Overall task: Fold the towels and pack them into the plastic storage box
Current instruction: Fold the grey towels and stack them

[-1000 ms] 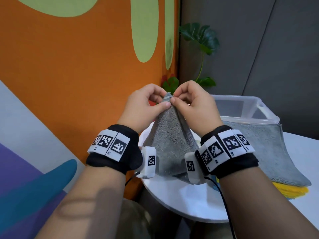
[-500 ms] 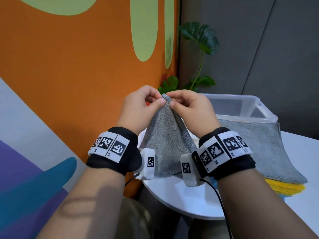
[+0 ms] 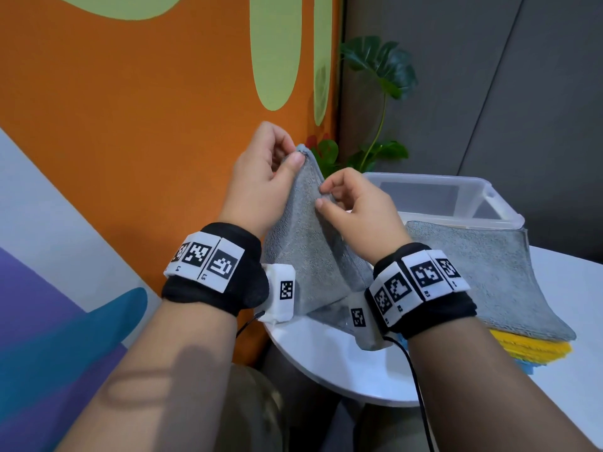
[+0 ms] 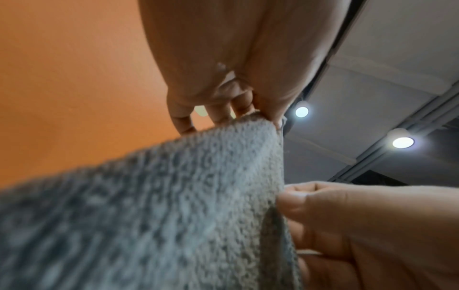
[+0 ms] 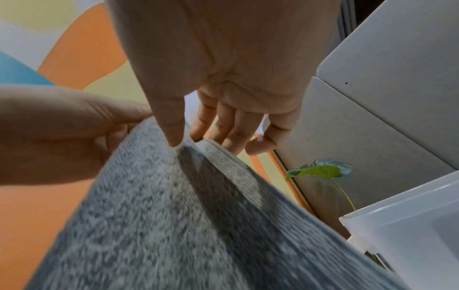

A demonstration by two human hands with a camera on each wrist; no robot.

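Grey towel (image 3: 303,243) hangs beside the plastic storage box (image 3: 456,203), pinched by left hand (image 3: 261,177) and right hand (image 3: 359,210).

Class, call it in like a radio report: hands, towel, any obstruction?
Left hand pinches grey towel at its top corner. Right hand pinches its edge lower down. Storage box open, nothing blocking.

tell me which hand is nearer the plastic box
Right. The right hand pinches the gray towel just in front of the plastic box; the left hand holds the towel's top corner farther away.
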